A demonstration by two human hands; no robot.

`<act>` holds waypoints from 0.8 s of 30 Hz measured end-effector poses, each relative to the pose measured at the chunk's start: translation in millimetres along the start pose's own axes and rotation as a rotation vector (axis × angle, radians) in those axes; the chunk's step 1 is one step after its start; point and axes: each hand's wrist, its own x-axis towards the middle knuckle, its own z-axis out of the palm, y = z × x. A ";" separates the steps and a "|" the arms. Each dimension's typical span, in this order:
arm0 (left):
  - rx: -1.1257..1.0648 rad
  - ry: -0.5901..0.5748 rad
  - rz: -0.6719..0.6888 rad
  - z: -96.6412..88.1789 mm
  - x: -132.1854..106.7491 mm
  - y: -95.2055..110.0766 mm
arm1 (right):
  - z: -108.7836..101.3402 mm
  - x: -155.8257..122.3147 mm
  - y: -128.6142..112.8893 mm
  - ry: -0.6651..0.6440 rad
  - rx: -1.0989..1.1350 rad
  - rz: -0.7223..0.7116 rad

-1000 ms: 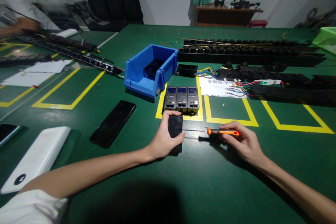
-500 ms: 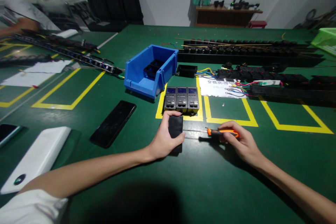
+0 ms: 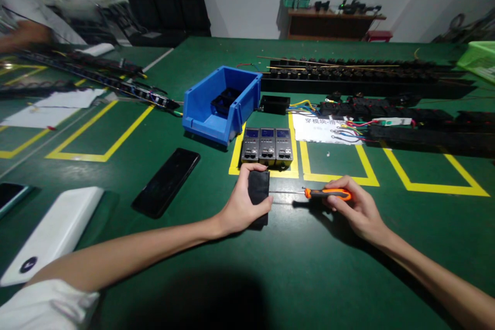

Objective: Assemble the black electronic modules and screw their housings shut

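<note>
A green worktop (image 3: 328, 268) marked with yellow tape (image 3: 77, 156) spreads before a pale wall (image 3: 247, 0). At far left, a co-worker's blurred arm (image 3: 27, 36) reaches over a long black strip (image 3: 127, 85). Nearer, at the left edge, lies a partly visible phone (image 3: 11, 198), then a white power bank (image 3: 64, 227) with a round dark spot, then a black smartphone (image 3: 167, 183). A blue parts bin (image 3: 211, 126) holds black pieces (image 3: 224, 100). In front of it, the person's left hand (image 3: 243, 201) grips a black module (image 3: 258, 185) between thumb and fingers, on the worktop or just above it; which cannot be told. Just behind stand three grey modules (image 3: 266, 147) with blue screens, side by side. An orange-and-black screwdriver (image 3: 328, 194) points left, its shaft reaching the black module's right edge; its tip is hard to make out. The person's right hand (image 3: 359, 211) pinches its handle between thumb and fingers. Beyond are a printed sheet (image 3: 317, 131), coloured wires (image 3: 350, 126), black rails (image 3: 367, 85) and, far right, a light green basket (image 3: 479, 59).
</note>
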 end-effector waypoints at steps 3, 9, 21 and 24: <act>-0.001 0.002 -0.008 0.1 0.3 -0.2 | 0.8 0.2 -1.0 -0.008 0.028 0.027; 0.007 0.008 -0.009 0.1 0.8 -0.1 | 0.9 1.1 -3.3 -0.042 0.041 0.038; -0.007 0.033 -0.020 0.4 0.5 -0.1 | 1.1 1.3 -8.2 0.026 -0.138 -0.111; -0.011 0.033 -0.020 0.9 0.6 -0.4 | 0.8 0.1 -7.0 0.052 -0.142 -0.088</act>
